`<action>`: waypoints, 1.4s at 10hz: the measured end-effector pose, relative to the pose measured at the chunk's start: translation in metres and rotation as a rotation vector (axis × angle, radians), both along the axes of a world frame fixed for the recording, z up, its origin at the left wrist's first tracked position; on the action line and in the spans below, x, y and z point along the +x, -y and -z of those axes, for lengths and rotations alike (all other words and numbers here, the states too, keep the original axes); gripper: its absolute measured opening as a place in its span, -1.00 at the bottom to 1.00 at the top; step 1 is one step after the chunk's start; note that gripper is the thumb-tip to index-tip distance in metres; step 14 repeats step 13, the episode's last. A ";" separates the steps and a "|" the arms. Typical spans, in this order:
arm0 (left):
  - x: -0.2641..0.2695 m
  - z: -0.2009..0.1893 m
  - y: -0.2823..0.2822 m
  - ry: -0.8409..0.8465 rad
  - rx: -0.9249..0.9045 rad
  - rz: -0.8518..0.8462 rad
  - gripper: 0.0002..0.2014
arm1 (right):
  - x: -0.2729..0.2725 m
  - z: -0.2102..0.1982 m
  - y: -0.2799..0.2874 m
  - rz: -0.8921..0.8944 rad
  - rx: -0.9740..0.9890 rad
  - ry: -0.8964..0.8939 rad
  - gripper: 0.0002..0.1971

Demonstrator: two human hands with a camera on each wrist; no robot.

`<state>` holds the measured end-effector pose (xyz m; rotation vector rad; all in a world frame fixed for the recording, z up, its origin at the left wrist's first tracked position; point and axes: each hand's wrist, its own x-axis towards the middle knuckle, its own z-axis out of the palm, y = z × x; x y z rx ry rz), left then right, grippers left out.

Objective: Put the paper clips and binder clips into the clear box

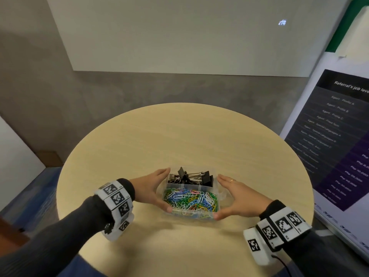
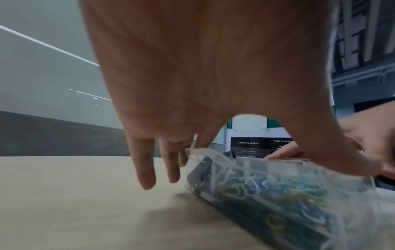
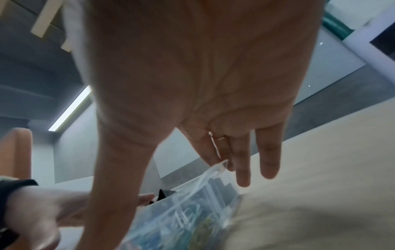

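Note:
A clear box (image 1: 192, 214) with two compartments sits on the round table, near its front. Black binder clips (image 1: 192, 178) fill the far compartment and colourful paper clips (image 1: 189, 199) fill the near one. My left hand (image 1: 154, 188) lies against the box's left side with straight fingers, its thumb at the near left corner. My right hand (image 1: 232, 193), with a ring on one finger, mirrors it on the right side, thumb at the near right corner. In the wrist views the left hand (image 2: 213, 101) and right hand (image 3: 192, 84) flank the box (image 2: 278, 194) (image 3: 192, 213).
The light wood table (image 1: 179, 136) shows no loose clips around the box. A leaning poster board (image 1: 337, 140) with a dark printed chart stands close at the right edge. A white board (image 1: 179, 37) hangs on the grey wall behind.

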<state>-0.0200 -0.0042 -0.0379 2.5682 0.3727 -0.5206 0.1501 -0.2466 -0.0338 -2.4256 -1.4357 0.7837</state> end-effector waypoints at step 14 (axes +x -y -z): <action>-0.023 0.003 0.058 0.522 0.481 0.126 -0.38 | -0.039 -0.013 0.005 -0.104 0.072 0.318 -0.10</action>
